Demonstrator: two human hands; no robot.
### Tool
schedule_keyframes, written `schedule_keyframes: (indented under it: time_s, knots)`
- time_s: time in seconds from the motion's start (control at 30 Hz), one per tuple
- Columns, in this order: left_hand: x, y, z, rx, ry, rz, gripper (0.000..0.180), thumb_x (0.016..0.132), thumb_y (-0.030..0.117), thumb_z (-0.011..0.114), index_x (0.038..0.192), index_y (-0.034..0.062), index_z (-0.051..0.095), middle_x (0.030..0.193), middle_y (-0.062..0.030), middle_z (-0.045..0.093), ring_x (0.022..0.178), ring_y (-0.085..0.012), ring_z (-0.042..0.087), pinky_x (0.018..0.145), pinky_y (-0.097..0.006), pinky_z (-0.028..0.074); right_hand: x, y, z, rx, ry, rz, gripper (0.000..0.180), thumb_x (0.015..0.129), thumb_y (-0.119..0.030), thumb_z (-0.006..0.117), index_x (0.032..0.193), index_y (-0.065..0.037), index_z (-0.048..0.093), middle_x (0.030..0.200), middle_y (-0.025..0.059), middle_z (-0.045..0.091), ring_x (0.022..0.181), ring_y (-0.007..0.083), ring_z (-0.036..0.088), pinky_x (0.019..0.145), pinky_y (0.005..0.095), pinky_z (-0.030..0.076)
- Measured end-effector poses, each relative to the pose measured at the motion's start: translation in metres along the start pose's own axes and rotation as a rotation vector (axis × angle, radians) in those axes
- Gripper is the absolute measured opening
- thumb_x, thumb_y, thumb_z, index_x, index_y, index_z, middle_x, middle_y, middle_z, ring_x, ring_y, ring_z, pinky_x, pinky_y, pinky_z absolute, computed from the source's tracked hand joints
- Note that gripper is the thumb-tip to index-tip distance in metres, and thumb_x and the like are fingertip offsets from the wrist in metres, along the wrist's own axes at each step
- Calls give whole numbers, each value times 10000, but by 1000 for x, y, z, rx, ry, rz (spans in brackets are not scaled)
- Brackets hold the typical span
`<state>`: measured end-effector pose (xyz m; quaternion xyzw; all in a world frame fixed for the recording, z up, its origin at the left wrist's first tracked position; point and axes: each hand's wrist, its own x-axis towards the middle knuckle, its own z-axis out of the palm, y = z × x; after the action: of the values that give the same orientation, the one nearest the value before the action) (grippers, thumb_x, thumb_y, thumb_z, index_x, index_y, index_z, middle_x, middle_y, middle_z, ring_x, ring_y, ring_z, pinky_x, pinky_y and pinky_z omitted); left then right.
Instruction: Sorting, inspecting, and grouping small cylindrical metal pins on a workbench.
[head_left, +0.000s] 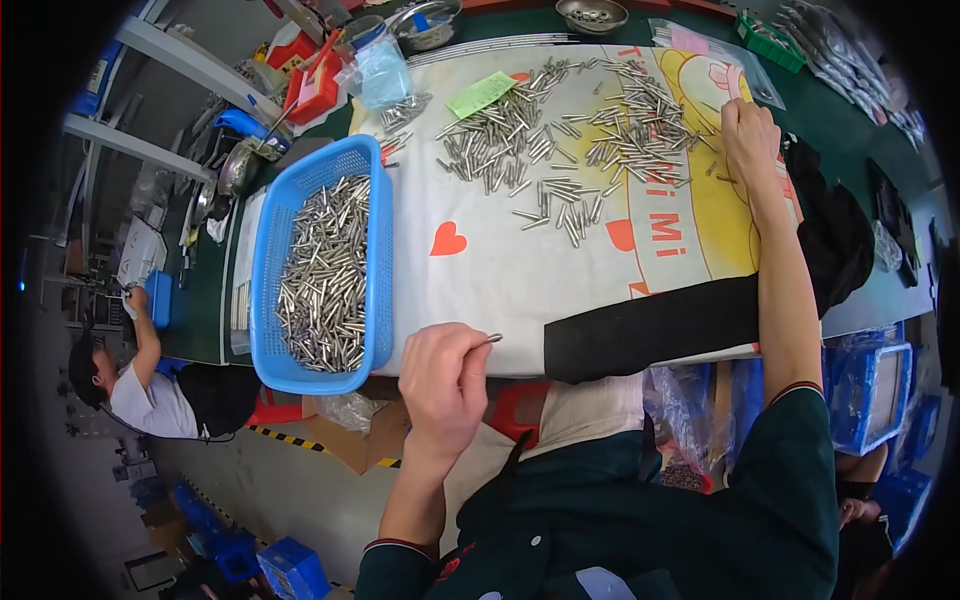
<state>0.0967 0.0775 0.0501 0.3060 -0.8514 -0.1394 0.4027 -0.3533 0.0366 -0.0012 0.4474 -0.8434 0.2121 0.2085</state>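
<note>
Near the front edge of the table my left hand (445, 380) is closed, its thumb and fingertips pinching a small metal pin (494, 338). Farther off, my right hand (752, 145) reaches to the right side of the cloth (440, 290), fingers curled; whatever lies in them is hidden. Beside it spreads a loose pile of silvery metal pins (645, 125), with several single ones close to the wrist. Another heap of the same pins (500, 145) lies at the middle. Left of my left hand, a blue plastic basket (381, 250) holds a great many such pins.
A black cloth (650, 330) lies along the front edge below my right forearm. A green paper slip (480, 95) rests on the middle heap. At the back stand a bagged container (380, 70), a metal bowl (592, 15) and a green tray (770, 42). A co-worker (150, 390) sits at left.
</note>
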Motion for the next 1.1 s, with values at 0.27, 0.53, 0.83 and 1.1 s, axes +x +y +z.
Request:
schedule_keyframes:
  time_s: [0.27, 0.53, 0.83, 1.1]
  knots:
    - [26, -65, -84, 431, 195, -308, 37, 827, -11, 563, 862, -20, 566, 770, -100, 571, 652, -223, 545, 605, -316, 441, -9, 4, 25, -66, -87, -22, 351, 869, -295, 389, 897, -21, 606, 950, 191, 607, 932, 367, 535, 780, 512, 414]
    - [38, -38, -67, 366, 279, -239, 163, 784, -35, 578, 947, -36, 590, 999, -143, 579, 916, -303, 572, 792, -369, 456, -7, -8, 2, 135, 258, -191, 128, 809, -161, 533, 840, -47, 581, 827, 127, 564, 837, 307, 538, 721, 423, 436]
    - [85, -70, 64, 73, -141, -212, 594, 872, 298, 569, 1311, -48, 369, 1419, -256, 266, 1286, -369, 325, 1050, -417, 271, 13, -74, 26, 207, -180, -384, 696, 880, -517, 441, 1356, -23, 317, 1425, 189, 285, 1335, 308, 250, 1080, 399, 232]
    - [112, -115, 119, 363, -317, -275, 937, 805, 625, 478, 1387, -62, 216, 1458, -262, 160, 1378, -326, 126, 1112, -436, 85, 28, -67, 52, 267, -433, -322, 728, 881, -610, 323, 1380, -81, 342, 1454, 167, 249, 1355, 295, 214, 1097, 397, 187]
